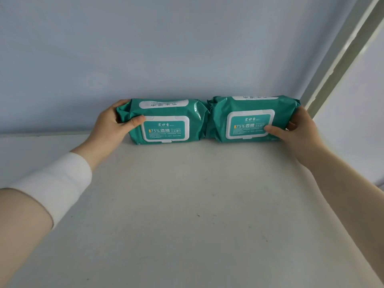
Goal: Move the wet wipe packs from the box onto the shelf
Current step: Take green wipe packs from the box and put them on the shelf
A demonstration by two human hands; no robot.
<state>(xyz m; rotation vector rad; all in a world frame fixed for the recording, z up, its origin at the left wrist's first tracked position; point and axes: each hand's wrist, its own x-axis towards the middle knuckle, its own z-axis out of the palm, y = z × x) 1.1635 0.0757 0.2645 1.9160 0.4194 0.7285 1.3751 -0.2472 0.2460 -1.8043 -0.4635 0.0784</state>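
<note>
Two teal wet wipe packs with white flip lids stand on edge side by side at the back of a white shelf (187,204), against the pale blue wall. My left hand (112,125) grips the left end of the left pack (166,113), thumb on its front face. My right hand (295,132) grips the right end of the right pack (249,109), thumb on the lid label. The packs touch each other in the middle. The box is out of view.
A grey-white upright post (340,65) of the shelf frame runs diagonally at the right, just beyond the right pack. The shelf's bare surface stretches from the packs toward me. A white sleeve band (56,183) wraps my left forearm.
</note>
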